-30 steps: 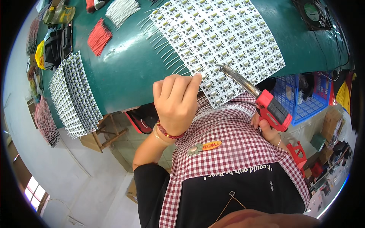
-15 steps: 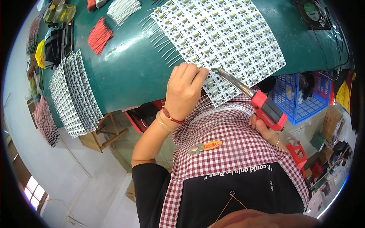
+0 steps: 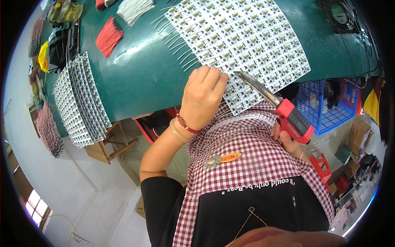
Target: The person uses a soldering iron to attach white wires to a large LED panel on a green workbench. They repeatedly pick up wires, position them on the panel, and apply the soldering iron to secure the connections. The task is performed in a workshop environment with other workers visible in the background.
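Observation:
My left hand (image 3: 203, 96) is closed in a pinch at the near left edge of a large white panel of small circuit boards (image 3: 251, 45). Whatever lies between its fingertips is hidden. My right hand (image 3: 289, 144) grips a soldering iron (image 3: 293, 120) with a red and black handle. The iron's metal barrel slants up and left across the panel, with its tip just right of my left fingertips. White wires (image 3: 181, 51) stick out in a row from the panel's left edge.
A red wire bundle (image 3: 109, 37) and a white wire bundle (image 3: 135, 11) lie on the green table (image 3: 135, 78). Stacked circuit panels (image 3: 82, 103) sit at its left edge. A fan (image 3: 338, 15) stands far right, and a blue plastic crate (image 3: 325, 105) is below the table's right side.
The iron has shifted slightly right, and its tip is a little farther from my left fingertips. My left hand has moved only slightly, still pinched.

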{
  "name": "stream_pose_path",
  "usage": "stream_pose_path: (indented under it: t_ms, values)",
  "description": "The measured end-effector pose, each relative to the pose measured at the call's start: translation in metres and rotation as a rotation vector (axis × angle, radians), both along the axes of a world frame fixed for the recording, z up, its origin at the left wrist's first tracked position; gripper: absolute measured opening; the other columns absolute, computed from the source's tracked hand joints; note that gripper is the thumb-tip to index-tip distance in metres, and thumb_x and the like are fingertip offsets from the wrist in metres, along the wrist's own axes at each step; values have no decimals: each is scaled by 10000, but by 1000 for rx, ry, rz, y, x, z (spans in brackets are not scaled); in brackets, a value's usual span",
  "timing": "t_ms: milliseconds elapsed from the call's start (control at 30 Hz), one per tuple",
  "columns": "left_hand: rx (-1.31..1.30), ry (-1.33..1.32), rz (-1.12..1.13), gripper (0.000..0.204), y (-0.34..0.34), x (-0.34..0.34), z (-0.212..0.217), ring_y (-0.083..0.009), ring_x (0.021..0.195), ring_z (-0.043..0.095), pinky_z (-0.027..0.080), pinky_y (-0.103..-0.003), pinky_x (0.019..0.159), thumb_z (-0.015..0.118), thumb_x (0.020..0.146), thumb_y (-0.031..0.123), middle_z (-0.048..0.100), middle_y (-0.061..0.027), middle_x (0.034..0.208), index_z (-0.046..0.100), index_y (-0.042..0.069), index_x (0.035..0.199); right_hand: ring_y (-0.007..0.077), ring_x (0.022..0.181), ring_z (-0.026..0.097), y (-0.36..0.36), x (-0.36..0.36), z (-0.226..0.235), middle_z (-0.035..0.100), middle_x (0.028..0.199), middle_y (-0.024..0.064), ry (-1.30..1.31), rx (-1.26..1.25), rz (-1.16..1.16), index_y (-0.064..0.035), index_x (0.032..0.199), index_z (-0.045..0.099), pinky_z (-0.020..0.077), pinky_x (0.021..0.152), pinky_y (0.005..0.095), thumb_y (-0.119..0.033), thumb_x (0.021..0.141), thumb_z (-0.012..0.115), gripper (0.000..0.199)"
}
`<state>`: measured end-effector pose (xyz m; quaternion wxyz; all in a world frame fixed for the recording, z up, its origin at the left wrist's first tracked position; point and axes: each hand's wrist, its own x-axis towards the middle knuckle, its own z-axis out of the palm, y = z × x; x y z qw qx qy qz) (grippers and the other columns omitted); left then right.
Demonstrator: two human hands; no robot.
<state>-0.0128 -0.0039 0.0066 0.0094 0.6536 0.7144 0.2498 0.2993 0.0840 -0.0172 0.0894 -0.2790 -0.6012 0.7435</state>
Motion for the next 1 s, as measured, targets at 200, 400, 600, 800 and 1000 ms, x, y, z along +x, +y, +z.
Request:
stream_pose_path:
  t_ms: [200,400,600,800,1000]
  values:
    - [9,-7,23,242,2,2,0,-228,725,508,426,-340,658,598,688,-42,497,-66,765,666,17,912,170,710,596,-1,-6,4,631,802,55,-37,23,-50,1,937,638,500,686,319,-107,920,623,111]
    - [11,-7,20,242,4,3,1,-228,726,512,429,-339,660,602,686,-35,498,-67,767,666,13,914,185,663,592,0,-6,-3,628,777,52,-75,183,-34,-24,880,647,504,656,318,-106,890,653,83]
    - [2,6,20,233,4,3,2,-228,727,514,429,-339,660,606,688,-27,499,-66,770,663,13,911,173,758,592,0,-3,4,614,819,73,-15,-38,-28,0,934,595,504,725,326,-173,969,590,177]
    - [-64,124,18,213,5,4,8,-210,752,531,415,-338,686,613,708,4,526,-44,792,659,42,913,174,746,566,4,-13,11,578,788,76,-3,-16,-20,4,935,574,490,729,329,-284,986,570,292]
    - [-33,126,124,166,-3,4,5,-204,820,574,410,-345,724,656,741,16,575,-24,843,650,72,897,171,773,586,2,-7,9,592,809,69,10,-47,-38,-1,939,584,498,738,326,-219,985,574,223]
